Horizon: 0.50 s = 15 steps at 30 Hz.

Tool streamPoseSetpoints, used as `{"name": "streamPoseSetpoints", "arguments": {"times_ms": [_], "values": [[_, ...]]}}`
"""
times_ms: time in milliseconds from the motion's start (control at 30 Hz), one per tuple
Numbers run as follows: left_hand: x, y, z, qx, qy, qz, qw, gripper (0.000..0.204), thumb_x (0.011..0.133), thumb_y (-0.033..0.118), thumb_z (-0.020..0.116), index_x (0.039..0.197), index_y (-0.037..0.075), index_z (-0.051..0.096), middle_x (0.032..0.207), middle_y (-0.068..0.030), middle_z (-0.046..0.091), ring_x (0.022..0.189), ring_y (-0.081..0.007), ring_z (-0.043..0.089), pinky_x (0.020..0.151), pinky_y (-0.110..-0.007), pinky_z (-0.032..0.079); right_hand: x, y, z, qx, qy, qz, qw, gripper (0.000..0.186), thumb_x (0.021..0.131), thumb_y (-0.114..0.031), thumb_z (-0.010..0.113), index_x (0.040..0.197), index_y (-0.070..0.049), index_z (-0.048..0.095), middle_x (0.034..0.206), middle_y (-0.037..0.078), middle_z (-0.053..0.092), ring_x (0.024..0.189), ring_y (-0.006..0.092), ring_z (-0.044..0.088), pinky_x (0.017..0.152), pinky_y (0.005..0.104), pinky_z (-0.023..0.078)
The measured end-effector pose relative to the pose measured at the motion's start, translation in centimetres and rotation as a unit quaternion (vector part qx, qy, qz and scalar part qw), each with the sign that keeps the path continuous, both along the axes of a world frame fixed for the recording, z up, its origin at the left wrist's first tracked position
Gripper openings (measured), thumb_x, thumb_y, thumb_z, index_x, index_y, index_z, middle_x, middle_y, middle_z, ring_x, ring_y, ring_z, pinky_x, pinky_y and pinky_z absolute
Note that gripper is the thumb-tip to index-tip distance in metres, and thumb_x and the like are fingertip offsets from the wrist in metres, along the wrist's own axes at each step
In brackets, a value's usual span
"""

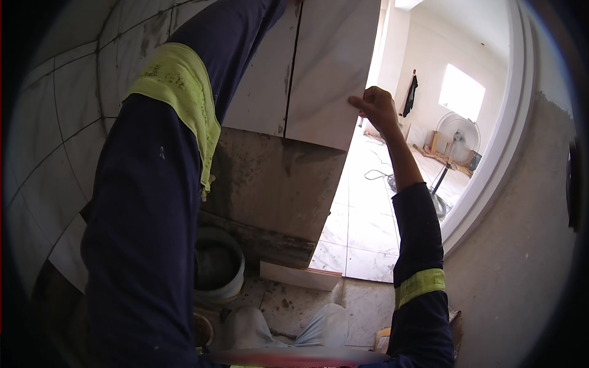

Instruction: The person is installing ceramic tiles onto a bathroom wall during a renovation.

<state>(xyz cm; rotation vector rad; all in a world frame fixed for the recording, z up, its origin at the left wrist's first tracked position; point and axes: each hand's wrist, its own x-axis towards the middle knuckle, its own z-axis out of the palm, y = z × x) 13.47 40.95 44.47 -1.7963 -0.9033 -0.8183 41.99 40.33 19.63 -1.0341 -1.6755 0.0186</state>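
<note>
My right hand (377,107) is closed on the right edge of a white marbled wall tile (328,67), its thumb against the front face and its fingers curled at the edge. Another marbled tile (264,92) sits to the left, a dark narrow joint between the two. Below them is bare, stained grey wall (276,175). My left arm (147,202), in a navy sleeve with a yellow-green band, stretches up across the tiles. The left hand is almost wholly cut off by the top edge, so its fingers do not show.
Below stands a bucket (221,270) with grey contents. A tile offcut (300,276) leans at the wall's foot. To the right, a white-framed doorway (491,190) opens on a bright room with a standing fan (457,138) and a cable (389,179). Tiled wall (55,135) is at left.
</note>
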Motion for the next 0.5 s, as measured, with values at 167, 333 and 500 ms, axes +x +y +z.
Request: {"name": "streamPoseSetpoints", "arguments": {"times_ms": [167, 333, 500], "values": [[0.9, 0.0, 0.0, -0.027, 0.007, -0.051, 0.998, 0.035, 0.068, 0.014, 0.078, 0.102, 0.008, 0.071, 0.108, -0.0213, 0.056, 0.101, -0.0372, 0.059, 0.089, -0.041, 0.049, -0.1, -1.8, -0.6, 0.043, 0.013, -0.038, 0.998, 0.037, 0.073, -0.03, 0.081, 0.082, 0.001, 0.063, 0.07, 0.011, 0.066, 0.064, 0.0186, 0.065, 0.063, 0.0314, 0.052], [0.6, 1.8, -1.8, 0.005, -0.021, -0.107, 0.994, 0.038, 0.065, 0.011, 0.075, 0.102, 0.006, 0.07, 0.105, -0.022, 0.055, 0.1, -0.0381, 0.057, 0.086, -0.041, 0.049, -3.2, -2.8, -5.2, 0.179, 0.111, -0.103, 0.972, 0.043, 0.076, -0.015, 0.078, 0.111, 0.004, 0.061, 0.108, 0.021, 0.062, 0.089, 0.0259, 0.067, 0.074, 0.0343, 0.055], [-1.6, 6.4, 2.4, 0.061, 0.052, -0.118, 0.99, 0.046, 0.071, 0.013, 0.076, 0.115, 0.009, 0.065, 0.11, -0.0147, 0.057, 0.104, -0.0338, 0.059, 0.088, -0.04, 0.05, -5.3, -3.0, -10.1, 0.165, 0.123, -0.07, 0.976, 0.058, 0.088, -0.008, 0.062, 0.138, 0.01, 0.037, 0.131, 0.028, 0.047, 0.127, 0.041, 0.043, 0.111, 0.0431, 0.031]]}}
